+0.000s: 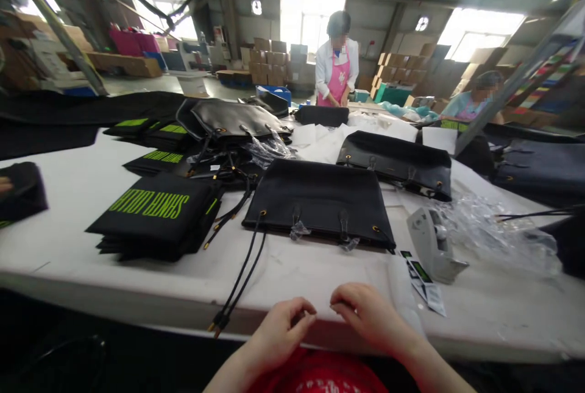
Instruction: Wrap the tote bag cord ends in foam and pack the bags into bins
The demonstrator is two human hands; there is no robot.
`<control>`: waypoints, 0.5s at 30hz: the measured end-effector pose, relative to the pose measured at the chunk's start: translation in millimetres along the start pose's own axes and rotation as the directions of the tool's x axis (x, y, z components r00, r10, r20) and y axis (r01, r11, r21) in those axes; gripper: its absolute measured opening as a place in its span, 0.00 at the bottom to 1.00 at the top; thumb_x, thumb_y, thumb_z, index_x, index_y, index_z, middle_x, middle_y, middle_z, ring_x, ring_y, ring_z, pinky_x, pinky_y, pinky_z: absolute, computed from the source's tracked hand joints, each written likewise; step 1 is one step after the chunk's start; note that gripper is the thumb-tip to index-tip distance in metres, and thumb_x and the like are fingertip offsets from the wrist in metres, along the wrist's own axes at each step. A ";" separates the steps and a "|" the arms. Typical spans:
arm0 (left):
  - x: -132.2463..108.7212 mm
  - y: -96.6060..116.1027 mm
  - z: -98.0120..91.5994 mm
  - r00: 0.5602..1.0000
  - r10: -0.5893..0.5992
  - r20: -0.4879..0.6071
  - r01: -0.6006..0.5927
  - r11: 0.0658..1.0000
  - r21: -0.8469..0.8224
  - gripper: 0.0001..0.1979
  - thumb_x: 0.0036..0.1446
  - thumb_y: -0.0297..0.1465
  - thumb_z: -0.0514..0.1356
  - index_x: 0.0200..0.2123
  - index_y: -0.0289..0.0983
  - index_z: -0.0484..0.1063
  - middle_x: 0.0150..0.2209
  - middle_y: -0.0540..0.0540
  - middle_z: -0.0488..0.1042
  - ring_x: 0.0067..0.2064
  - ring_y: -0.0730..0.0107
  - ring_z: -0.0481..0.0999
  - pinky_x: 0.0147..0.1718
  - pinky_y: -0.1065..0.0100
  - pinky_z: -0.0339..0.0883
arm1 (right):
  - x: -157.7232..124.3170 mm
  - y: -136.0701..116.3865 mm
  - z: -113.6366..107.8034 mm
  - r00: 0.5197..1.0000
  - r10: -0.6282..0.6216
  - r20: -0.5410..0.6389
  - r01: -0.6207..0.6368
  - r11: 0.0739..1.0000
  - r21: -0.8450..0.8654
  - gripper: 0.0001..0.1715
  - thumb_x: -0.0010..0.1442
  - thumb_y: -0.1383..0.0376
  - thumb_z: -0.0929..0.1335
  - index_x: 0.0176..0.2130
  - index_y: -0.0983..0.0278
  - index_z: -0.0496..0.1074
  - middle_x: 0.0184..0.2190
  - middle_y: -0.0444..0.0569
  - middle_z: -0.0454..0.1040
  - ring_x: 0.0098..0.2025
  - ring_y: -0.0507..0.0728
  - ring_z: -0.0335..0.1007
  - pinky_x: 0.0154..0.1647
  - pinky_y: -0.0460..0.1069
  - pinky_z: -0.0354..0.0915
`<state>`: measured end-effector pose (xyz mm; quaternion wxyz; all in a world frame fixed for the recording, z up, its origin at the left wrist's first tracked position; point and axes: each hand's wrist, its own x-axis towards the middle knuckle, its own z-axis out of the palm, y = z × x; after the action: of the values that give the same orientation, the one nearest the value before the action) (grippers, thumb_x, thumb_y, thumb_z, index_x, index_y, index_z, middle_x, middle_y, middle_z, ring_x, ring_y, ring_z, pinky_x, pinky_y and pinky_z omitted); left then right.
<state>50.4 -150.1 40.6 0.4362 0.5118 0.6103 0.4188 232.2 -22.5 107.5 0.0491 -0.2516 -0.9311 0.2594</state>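
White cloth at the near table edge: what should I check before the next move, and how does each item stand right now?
1. Left hand and right hand on the white cloth: ok, fingertips curled on it; firm pinch cannot tell.
2. Black bag flat beyond the hands: ok.
3. Black cords clear of the hands: ok, draped over the edge beside the left hand, apart.
4. Grey tool untouched: ok, lies right of the bag.
5. Tags clear of the cloth: cannot tell, they lie at its right margin.

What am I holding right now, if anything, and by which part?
The left hand and right hand each seem to pinch the white fabric by its near edge.
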 end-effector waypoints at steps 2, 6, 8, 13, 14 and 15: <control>-4.6 -5.2 -7.5 0.992 0.019 -0.123 -0.017 1.000 0.015 0.18 0.57 0.37 0.58 0.49 0.37 0.71 0.41 0.44 0.76 0.42 0.64 0.75 0.46 0.65 0.68 | 4.2 6.9 -6.2 0.999 0.036 -0.031 -0.035 0.999 0.010 0.10 0.63 0.64 0.63 0.34 0.61 0.73 0.33 0.45 0.77 0.36 0.54 0.72 0.39 0.47 0.60; -11.1 -20.9 -28.7 0.947 0.038 -0.320 -0.012 0.996 0.085 0.22 0.55 0.39 0.58 0.52 0.35 0.70 0.47 0.39 0.76 0.48 0.58 0.75 0.53 0.58 0.68 | 7.3 37.7 -29.9 0.979 0.155 -0.136 -0.154 0.988 0.017 0.09 0.61 0.63 0.62 0.33 0.62 0.71 0.31 0.46 0.76 0.34 0.55 0.71 0.36 0.49 0.61; -12.0 -31.3 -40.5 0.927 0.043 -0.374 -0.011 0.996 0.087 0.24 0.55 0.42 0.57 0.52 0.35 0.70 0.46 0.39 0.77 0.47 0.57 0.76 0.51 0.57 0.70 | 3.1 56.1 -41.9 0.959 0.215 -0.185 -0.209 0.977 0.050 0.10 0.61 0.61 0.61 0.34 0.62 0.69 0.30 0.46 0.75 0.33 0.55 0.70 0.35 0.49 0.61; -7.5 -60.6 -71.3 0.862 0.002 -0.506 0.046 0.996 0.082 0.31 0.51 0.52 0.58 0.51 0.37 0.71 0.44 0.41 0.79 0.46 0.56 0.78 0.50 0.59 0.72 | -16.5 100.0 -52.9 0.903 0.318 -0.289 -0.311 0.948 0.073 0.11 0.61 0.59 0.61 0.33 0.62 0.69 0.29 0.46 0.76 0.34 0.56 0.72 0.38 0.50 0.62; -6.1 -67.0 -77.8 0.833 -0.009 -0.553 0.064 0.995 0.080 0.32 0.49 0.53 0.59 0.49 0.37 0.71 0.44 0.41 0.79 0.45 0.55 0.79 0.50 0.59 0.73 | -19.8 108.1 -52.6 0.878 0.351 -0.326 -0.348 0.935 0.070 0.11 0.60 0.59 0.61 0.33 0.62 0.69 0.28 0.46 0.76 0.33 0.57 0.72 0.37 0.50 0.62; -4.8 -73.5 -84.2 0.800 -0.018 -0.600 0.080 0.994 0.077 0.33 0.46 0.55 0.59 0.48 0.38 0.72 0.43 0.42 0.79 0.44 0.54 0.79 0.49 0.58 0.73 | -22.6 115.5 -52.1 0.847 0.385 -0.368 -0.388 0.919 0.069 0.12 0.60 0.59 0.61 0.32 0.61 0.69 0.28 0.46 0.76 0.33 0.57 0.72 0.37 0.50 0.61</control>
<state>-49.1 -169.5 -6.6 0.2063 0.3583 0.7497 0.5168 314.6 75.5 94.6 0.1714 -0.4785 -0.8358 0.2076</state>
